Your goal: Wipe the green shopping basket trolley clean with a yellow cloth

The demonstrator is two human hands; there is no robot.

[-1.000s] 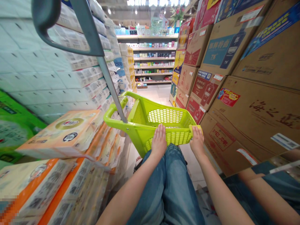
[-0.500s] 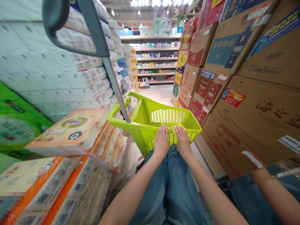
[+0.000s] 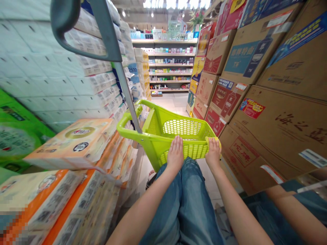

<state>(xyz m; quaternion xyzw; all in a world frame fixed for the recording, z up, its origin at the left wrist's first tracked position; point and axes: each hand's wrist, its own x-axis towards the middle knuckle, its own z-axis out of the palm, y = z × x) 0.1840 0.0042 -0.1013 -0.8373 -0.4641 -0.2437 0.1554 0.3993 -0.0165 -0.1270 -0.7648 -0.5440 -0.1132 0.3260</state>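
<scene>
The lime-green basket trolley [image 3: 150,144] stands on the floor [image 3: 170,101], close in front of the person, its near rim running from the pole end on the left to a corner on the right. At that right corner, the right hand [image 3: 214,151] has its grip closed over a folded yellow cloth [image 3: 207,139], fingers bent across the rim; how the thumb sits underneath cannot be told. The left hand [image 3: 175,153] lies on the middle of the same rim, grip released, fingers straight and together. The work in hand looks like rubbing down the rim, and it would go best with the cloth wrapped over both faces of the edge, light even pressure, and extra care around the corner's curve. The flat left palm should serve as a brace, since the trolley could roll or swing towards the jeans [image 3: 195,204] just beneath. Elbow room seems tight: stacked tissue packs [image 3: 68,144] line the floor's left edge, cartons [image 3: 286,119] its right.
</scene>
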